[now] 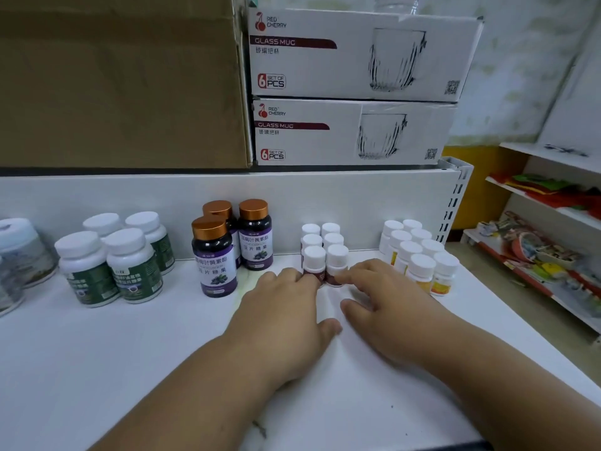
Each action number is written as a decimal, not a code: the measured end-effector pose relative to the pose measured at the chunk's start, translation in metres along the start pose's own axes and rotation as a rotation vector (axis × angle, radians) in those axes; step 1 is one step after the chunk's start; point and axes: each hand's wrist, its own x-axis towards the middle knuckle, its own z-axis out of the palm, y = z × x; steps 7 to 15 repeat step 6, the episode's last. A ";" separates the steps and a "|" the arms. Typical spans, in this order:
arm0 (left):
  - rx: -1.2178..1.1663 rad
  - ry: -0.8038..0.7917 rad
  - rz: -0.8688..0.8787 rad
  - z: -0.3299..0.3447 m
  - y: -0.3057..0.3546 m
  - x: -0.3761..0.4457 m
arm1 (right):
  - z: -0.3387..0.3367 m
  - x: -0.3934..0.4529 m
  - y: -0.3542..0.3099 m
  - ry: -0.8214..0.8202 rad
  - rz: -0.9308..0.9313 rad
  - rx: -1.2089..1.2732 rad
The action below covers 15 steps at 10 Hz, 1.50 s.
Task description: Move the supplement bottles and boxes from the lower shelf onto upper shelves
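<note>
Several small red-labelled bottles with white caps stand in two rows on the white shelf. My left hand and my right hand lie palm down on the shelf, fingers straight, their fingertips touching the front two bottles from either side. Left of them stand three purple-labelled bottles with copper caps and several green-labelled white bottles. Several yellow-labelled white bottles stand to the right.
Above the shelf's back panel sit a large cardboard box and two stacked white glass mug boxes. A pale jar stands at the far left. Another rack with colourful goods is at the right.
</note>
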 end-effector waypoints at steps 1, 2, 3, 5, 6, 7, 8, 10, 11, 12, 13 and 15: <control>0.045 -0.002 0.009 0.003 -0.002 0.001 | 0.003 -0.001 0.000 0.011 -0.014 -0.030; 0.053 0.002 0.022 0.004 -0.003 0.001 | 0.005 -0.001 0.000 0.017 -0.020 -0.032; 0.045 -0.007 0.019 0.002 -0.004 -0.001 | 0.004 -0.003 0.000 0.042 -0.021 -0.016; -0.005 0.011 -0.063 -0.011 -0.002 -0.015 | -0.004 -0.011 -0.003 0.113 -0.037 0.048; 0.025 0.022 0.008 -0.020 0.009 -0.040 | -0.025 -0.026 -0.009 0.231 -0.065 0.055; 0.025 0.022 0.008 -0.020 0.009 -0.040 | -0.025 -0.026 -0.009 0.231 -0.065 0.055; 0.025 0.022 0.008 -0.020 0.009 -0.040 | -0.025 -0.026 -0.009 0.231 -0.065 0.055; 0.025 0.022 0.008 -0.020 0.009 -0.040 | -0.025 -0.026 -0.009 0.231 -0.065 0.055; 0.025 0.022 0.008 -0.020 0.009 -0.040 | -0.025 -0.026 -0.009 0.231 -0.065 0.055; 0.025 0.022 0.008 -0.020 0.009 -0.040 | -0.025 -0.026 -0.009 0.231 -0.065 0.055; 0.025 0.022 0.008 -0.020 0.009 -0.040 | -0.025 -0.026 -0.009 0.231 -0.065 0.055; 0.025 0.022 0.008 -0.020 0.009 -0.040 | -0.025 -0.026 -0.009 0.231 -0.065 0.055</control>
